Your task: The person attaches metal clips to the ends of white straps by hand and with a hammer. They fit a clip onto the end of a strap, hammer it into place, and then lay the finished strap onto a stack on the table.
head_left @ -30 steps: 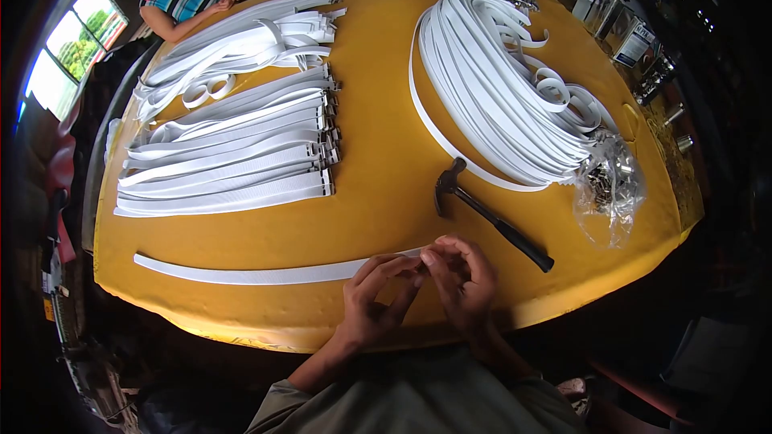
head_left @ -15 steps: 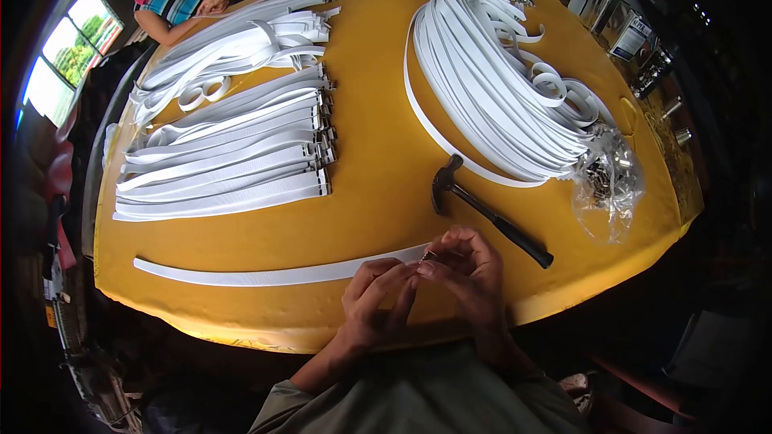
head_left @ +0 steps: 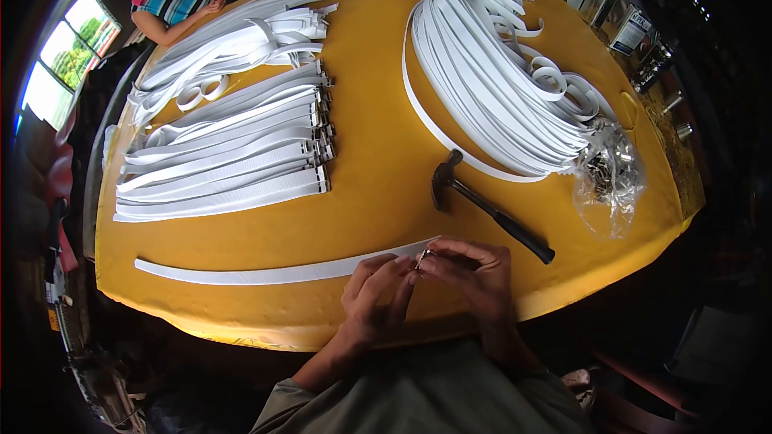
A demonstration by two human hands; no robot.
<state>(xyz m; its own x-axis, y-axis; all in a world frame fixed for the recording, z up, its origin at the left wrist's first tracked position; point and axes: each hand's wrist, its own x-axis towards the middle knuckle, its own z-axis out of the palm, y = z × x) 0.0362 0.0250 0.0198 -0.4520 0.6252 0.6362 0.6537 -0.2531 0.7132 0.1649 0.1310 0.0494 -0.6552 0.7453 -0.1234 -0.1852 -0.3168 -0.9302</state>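
Near the front edge of the yellow table, my left hand and my right hand meet with fingers pinched on a small metal clasp. A single white strap lies flat to the left, its right end running behind my left fingers. Whether the strap touches the clasp is hidden. Beyond my right hand lies a hammer, its black handle pointing to the near right.
White straps with metal ends lie in rows on the yellow table at left. A large bundle of white straps and a plastic bag of metal parts lie at right. Two people sit at the far side.
My right hand has shifted slightly right and the clasp shows more clearly between my fingers. At the far side, a person's outstretched arm has drawn back from the other person.
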